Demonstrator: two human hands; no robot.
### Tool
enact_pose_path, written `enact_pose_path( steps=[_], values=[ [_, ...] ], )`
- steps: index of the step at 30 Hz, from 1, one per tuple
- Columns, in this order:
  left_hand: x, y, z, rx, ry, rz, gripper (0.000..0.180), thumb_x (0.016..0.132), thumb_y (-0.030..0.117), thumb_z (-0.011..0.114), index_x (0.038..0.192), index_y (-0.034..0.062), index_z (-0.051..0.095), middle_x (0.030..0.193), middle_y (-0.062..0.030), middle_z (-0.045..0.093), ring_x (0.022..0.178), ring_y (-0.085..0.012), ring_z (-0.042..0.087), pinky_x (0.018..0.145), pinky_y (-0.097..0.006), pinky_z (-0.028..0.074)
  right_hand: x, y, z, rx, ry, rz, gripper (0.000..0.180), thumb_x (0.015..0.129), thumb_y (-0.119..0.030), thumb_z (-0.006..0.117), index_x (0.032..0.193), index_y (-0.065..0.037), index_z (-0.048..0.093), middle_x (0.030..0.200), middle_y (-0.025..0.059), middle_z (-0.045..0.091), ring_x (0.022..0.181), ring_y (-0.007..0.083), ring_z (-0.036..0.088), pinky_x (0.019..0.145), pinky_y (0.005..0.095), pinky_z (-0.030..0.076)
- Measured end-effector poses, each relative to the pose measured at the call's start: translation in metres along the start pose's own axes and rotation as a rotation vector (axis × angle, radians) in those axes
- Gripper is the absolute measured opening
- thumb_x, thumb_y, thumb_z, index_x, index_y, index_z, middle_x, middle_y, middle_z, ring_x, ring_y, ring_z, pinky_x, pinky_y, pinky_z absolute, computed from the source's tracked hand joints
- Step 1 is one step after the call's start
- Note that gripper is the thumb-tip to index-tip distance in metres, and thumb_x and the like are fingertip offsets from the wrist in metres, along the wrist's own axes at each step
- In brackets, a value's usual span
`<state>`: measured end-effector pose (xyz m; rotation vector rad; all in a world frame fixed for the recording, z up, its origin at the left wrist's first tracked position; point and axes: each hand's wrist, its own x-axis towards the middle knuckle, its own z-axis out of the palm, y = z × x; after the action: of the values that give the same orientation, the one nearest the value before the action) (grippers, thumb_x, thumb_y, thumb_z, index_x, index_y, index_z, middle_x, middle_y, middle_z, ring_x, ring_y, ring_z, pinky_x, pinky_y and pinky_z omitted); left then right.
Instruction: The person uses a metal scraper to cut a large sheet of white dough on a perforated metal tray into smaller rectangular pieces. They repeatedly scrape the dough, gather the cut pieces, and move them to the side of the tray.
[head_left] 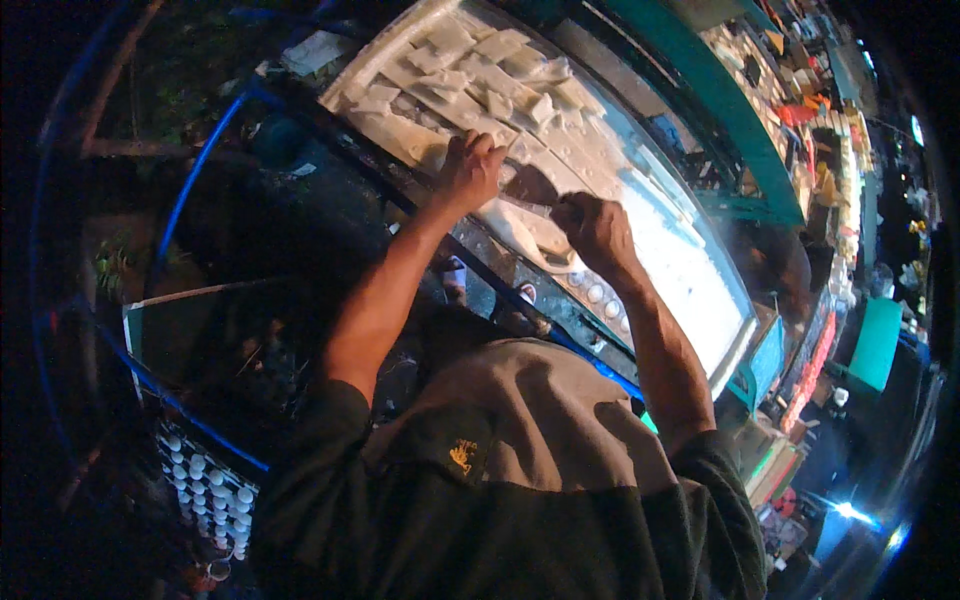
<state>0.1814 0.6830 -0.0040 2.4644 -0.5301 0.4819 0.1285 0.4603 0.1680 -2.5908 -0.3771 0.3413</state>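
Note:
A broad shallow tray [395, 40] reaches across in front of me, with many pale, flat, irregular slabs [480, 85] piled in its far left part. Over the near edge of these slabs is my left hand [470, 172], its fingers bent and pressed down. Whether a piece lies between those fingers is hidden. My right hand [598, 232] is closed round the handle of a dark, flat-bladed scraper [530, 186]. The blade points left toward my other hand and lies just above a pale slab. The tray's right part [680, 285] glares bright white.
Round white things [595, 294] sit in a row by the tray's near edge. A rack of similar white pieces [205, 490] stands at lower left. Blue bars [200, 180] cross on the left. A teal beam [750, 120] curves beyond the tray, and clutter lines the right.

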Motion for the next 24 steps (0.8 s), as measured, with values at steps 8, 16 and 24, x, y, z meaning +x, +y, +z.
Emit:
enact_pose_path(
  steps=[8,16,24],
  values=[
    [0.066,0.004,0.005,0.188,-0.651,-0.003,0.074,0.083,0.016,0.074,0.151,0.0216,0.048,0.135,-0.0191,0.057,0.128,-0.0390,0.054,0.109,-0.052,0.043,0.056,0.014,-0.014,-0.170,0.002,0.022,0.023,0.087,-0.025,0.070,0.086,-0.003,0.075,0.078,0.0221,0.071,0.075,0.0413,0.071,0.070,0.0486,0.056],
    [0.074,-0.023,0.003,0.040,-0.679,0.060,0.057,0.085,0.019,0.072,0.140,0.0192,0.058,0.123,-0.0214,0.062,0.112,-0.0410,0.063,0.094,-0.052,0.052,0.102,-0.010,-0.017,-0.326,-0.070,-0.085,0.025,0.083,-0.022,0.071,0.087,0.003,0.073,0.087,0.0282,0.072,0.083,0.0451,0.073,0.072,0.0518,0.059],
    [0.069,-0.032,0.009,-0.025,-0.587,0.095,0.049,0.084,0.030,0.071,0.131,0.0208,0.065,0.116,-0.0186,0.061,0.111,-0.0400,0.063,0.095,-0.051,0.051,0.126,-0.008,-0.007,-0.359,-0.176,0.007,0.048,0.082,-0.045,0.079,0.087,0.003,0.075,0.089,0.0283,0.072,0.086,0.0441,0.073,0.073,0.0517,0.058]
  ],
)
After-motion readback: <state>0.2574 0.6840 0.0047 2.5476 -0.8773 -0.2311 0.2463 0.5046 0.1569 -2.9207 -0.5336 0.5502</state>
